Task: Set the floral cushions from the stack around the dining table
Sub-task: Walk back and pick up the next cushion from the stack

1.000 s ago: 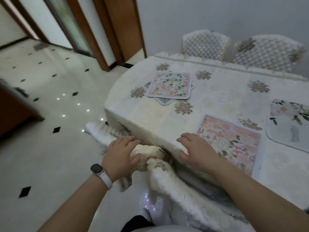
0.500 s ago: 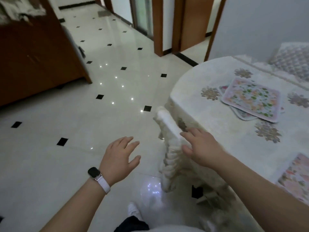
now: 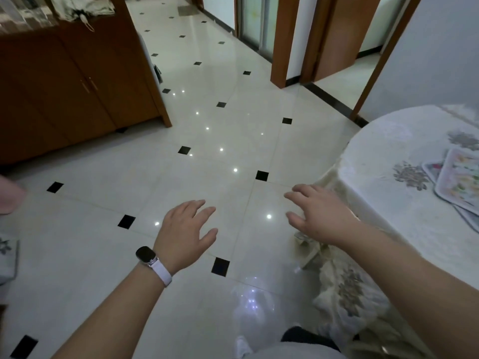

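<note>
Glossy tiled floor [image 3: 233, 141] lies under my left grip [image 3: 185, 233] and right grip [image 3: 320, 213], both spread, holding nothing.

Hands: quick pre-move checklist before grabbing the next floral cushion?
1. Left hand free: ok, open, holding nothing, over the floor.
2. Right hand free: ok, open, empty, beside the tablecloth edge.
3. Cushion stack located: ok, at the right frame edge on the dining table, partly cut off.
4. Stack aimed at: not ok, the view faces the tiled floor.
5. Remaining stack count: cannot tell.
6. Free seats: cannot tell, no chairs visible.
</note>
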